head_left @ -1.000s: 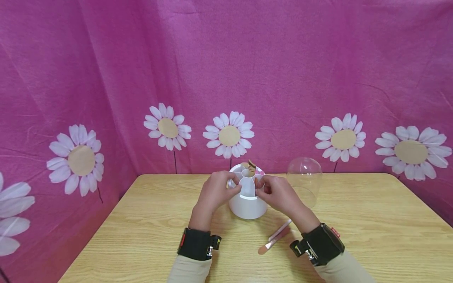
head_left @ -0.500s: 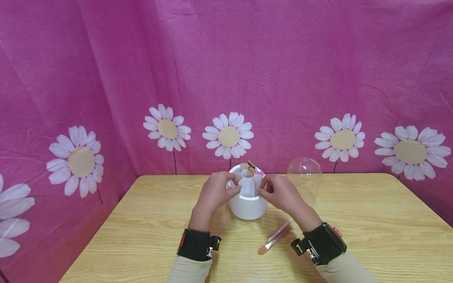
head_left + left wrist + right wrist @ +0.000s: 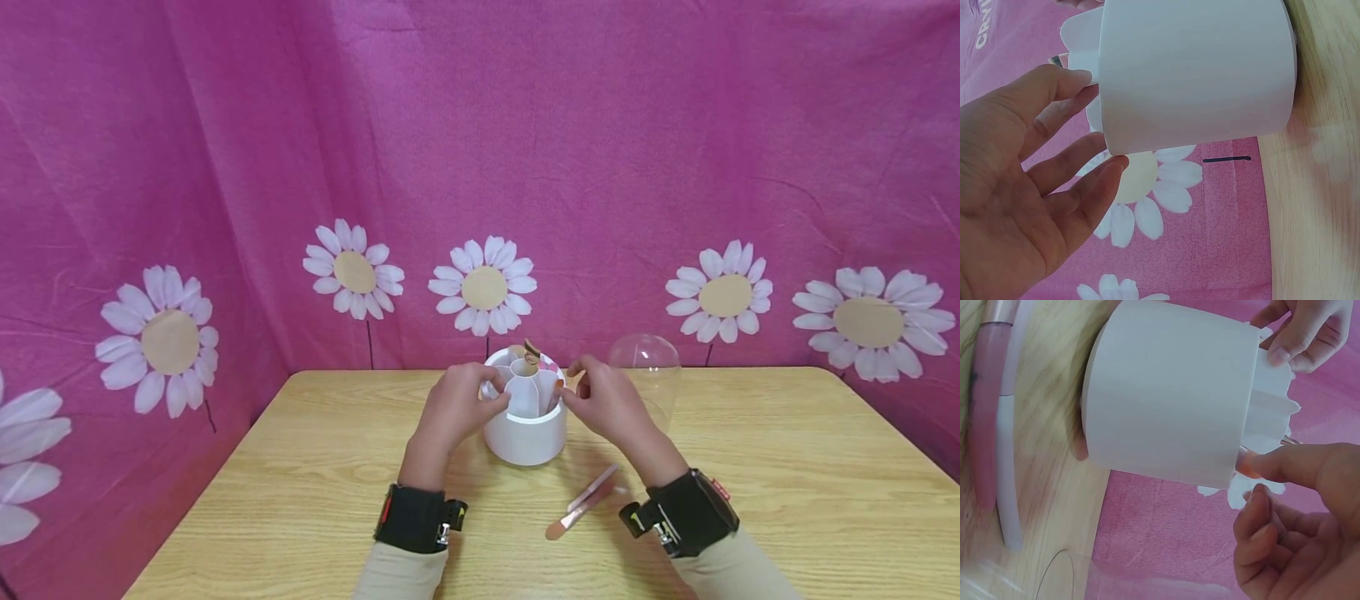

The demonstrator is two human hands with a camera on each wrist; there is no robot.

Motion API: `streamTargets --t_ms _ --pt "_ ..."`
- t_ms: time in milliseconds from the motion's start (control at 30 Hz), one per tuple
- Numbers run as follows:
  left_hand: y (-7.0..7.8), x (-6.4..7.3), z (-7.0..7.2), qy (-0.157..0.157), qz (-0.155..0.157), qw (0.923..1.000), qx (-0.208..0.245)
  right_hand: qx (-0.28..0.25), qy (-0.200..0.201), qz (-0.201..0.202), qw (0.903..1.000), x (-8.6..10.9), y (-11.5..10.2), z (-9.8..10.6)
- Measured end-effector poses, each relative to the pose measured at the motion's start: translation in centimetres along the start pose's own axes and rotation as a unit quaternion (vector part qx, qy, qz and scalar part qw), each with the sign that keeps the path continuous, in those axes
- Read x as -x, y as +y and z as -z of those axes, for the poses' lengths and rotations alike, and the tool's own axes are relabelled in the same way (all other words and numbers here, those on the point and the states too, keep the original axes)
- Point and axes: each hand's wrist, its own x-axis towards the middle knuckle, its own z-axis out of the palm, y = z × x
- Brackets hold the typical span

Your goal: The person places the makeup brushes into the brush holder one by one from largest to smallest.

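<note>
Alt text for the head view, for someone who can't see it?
A person's left hand grips a white, round, compartmented container on a pale wooden table, while the right hand touches an orange-tipped item inside it. Two slender pinkish tools lie in front, a clear dome stands to the right, and a magenta daisy-print curtain hangs behind.

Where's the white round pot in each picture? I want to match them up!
Head view: just below and right of the middle, the white round pot stands on the table.
Left wrist view: the white round pot looks sideways, at the top, right of the middle.
Right wrist view: the white round pot looks sideways, in the upper middle.
Shared landmark: the left hand, touching the pot's top end in all three.
</note>
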Motion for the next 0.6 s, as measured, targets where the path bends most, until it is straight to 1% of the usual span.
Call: streamTargets --t_ms 300,467,600 --pt "-0.1 -0.02 -0.05 -0.004 0.003 1.0 0.004 -0.008 0.001 0.016 0.9998 -0.23 -0.04 -0.51" --pt "-0.1 -0.03 -0.05 -0.007 0.004 1.0 0.005 -0.011 -0.002 0.025 0.9996 -0.19 -0.52 -0.33" --pt "-0.02 -0.05 -0.08 -0.007 0.002 1.0 0.004 -0.018 0.007 0.032 0.9993 -0.09 -0.8 -0.21"
